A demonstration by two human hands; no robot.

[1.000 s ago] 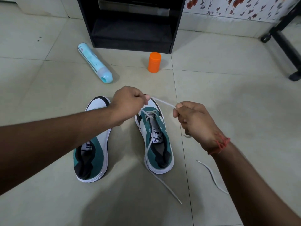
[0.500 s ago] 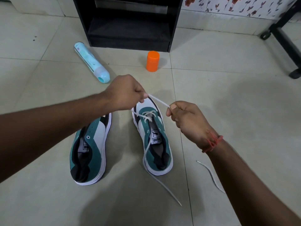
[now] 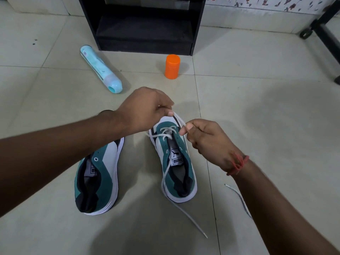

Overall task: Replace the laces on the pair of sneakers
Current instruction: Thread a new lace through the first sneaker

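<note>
Left hand (image 3: 147, 107) and right hand (image 3: 204, 137) each pinch the white lace (image 3: 179, 120) above the toe of the right-side sneaker (image 3: 174, 159); the hands now sit closer together than half a second ago, shortening the span between them. The lace's loose end trails over the floor tiles (image 3: 257, 107) behind that sneaker's heel. The other sneaker (image 3: 99, 181) stands unlaced beside it, unchanged.

A pale blue bottle (image 3: 100, 68) lies on its side on the tiled floor (image 3: 257, 107), cap end nearest. An orange jar (image 3: 172, 68) (lid on) stands upright near a black cabinet (image 3: 143, 24). Floral wall (image 3: 266, 2) behind.
</note>
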